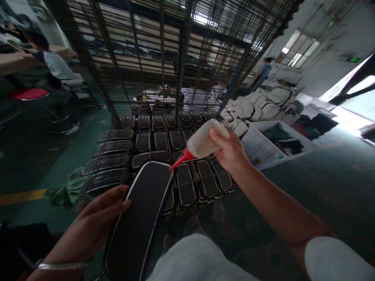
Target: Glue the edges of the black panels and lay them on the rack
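A long black panel with rounded corners and a pale edge line [143, 203] is tilted up in front of me. My left hand [102, 214] pinches its left edge between thumb and fingers. In my right hand [230, 150] is a cloudy white squeeze bottle [205, 140] with a red nozzle [181, 158]. The nozzle points down to the left, its tip at the panel's upper right corner, touching it or very close. Fingers of the right hand wrap round the bottle, partly hidden behind it.
Rows of similar dark panels [186, 185] lie on a wire rack, with wire shelves [175, 50] folded up above. To the right stand a white bin [263, 146] and piled white pieces [260, 103]. A red stool [29, 93] and a seated person [55, 64] are at left; another person [263, 72] stands far right.
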The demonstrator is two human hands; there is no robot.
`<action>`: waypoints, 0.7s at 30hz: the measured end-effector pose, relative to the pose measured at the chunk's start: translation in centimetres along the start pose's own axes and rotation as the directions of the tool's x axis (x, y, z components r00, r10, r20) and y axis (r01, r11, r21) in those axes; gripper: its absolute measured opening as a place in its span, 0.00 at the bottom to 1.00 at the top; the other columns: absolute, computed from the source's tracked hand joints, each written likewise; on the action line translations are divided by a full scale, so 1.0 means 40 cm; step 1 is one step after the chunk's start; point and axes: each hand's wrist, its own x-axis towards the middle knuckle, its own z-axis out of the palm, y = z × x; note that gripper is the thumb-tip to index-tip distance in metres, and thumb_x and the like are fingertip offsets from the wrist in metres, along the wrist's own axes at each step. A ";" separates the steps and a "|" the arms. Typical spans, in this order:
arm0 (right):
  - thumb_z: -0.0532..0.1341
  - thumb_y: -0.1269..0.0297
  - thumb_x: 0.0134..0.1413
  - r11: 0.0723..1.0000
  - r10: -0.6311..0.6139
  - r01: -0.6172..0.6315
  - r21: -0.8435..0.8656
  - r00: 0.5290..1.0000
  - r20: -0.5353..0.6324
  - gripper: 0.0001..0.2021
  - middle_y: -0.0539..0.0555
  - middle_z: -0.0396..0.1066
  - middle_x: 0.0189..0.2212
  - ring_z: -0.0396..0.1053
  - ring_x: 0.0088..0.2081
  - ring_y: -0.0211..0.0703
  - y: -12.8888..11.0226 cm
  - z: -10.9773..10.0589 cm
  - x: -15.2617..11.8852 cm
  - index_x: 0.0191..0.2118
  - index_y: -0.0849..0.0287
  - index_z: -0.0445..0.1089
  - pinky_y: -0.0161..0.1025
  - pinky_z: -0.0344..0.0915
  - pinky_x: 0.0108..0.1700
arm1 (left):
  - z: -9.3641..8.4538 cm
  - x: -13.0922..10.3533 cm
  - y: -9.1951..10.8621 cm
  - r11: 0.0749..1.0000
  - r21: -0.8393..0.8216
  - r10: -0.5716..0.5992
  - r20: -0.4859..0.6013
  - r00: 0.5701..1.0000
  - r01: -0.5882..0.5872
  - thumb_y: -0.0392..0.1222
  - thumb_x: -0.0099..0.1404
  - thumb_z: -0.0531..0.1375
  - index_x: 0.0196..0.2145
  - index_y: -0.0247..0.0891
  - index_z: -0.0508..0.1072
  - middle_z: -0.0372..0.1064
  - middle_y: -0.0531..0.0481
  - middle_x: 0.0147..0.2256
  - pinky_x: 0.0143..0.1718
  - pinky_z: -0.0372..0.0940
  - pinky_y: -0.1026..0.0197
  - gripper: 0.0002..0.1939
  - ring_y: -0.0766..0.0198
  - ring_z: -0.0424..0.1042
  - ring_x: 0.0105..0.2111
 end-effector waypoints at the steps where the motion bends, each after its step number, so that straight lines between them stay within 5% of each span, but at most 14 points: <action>1: 0.78 0.40 0.54 1.000 0.007 -0.007 0.007 1.000 0.000 0.24 0.51 0.76 0.32 0.76 0.31 0.45 0.002 -0.001 -0.004 0.41 0.55 0.76 0.37 0.71 0.25 | -0.004 0.005 0.001 1.000 -0.003 -0.015 -0.003 1.000 0.015 0.31 0.38 0.85 0.42 0.39 0.83 0.86 0.48 0.33 0.26 0.81 0.58 0.32 0.51 0.85 0.29; 9: 0.80 0.42 0.51 0.997 -0.029 0.037 0.067 0.993 -0.118 0.24 0.51 0.76 0.31 0.75 0.30 0.44 0.013 -0.016 -0.022 0.40 0.55 0.76 0.36 0.69 0.24 | 0.008 0.025 -0.011 1.000 -0.008 0.010 0.069 0.998 -0.009 0.34 0.41 0.85 0.41 0.39 0.83 0.87 0.45 0.35 0.26 0.82 0.56 0.28 0.50 0.86 0.28; 21: 0.81 0.44 0.51 0.999 -0.022 0.026 0.032 0.993 -0.116 0.22 0.49 0.74 0.32 0.70 0.33 0.41 0.014 -0.012 -0.097 0.39 0.55 0.79 0.37 0.69 0.34 | 0.080 0.029 -0.015 0.994 -0.109 -0.010 -0.023 1.000 0.008 0.26 0.40 0.77 0.37 0.37 0.84 0.85 0.46 0.29 0.21 0.81 0.54 0.23 0.51 0.84 0.22</action>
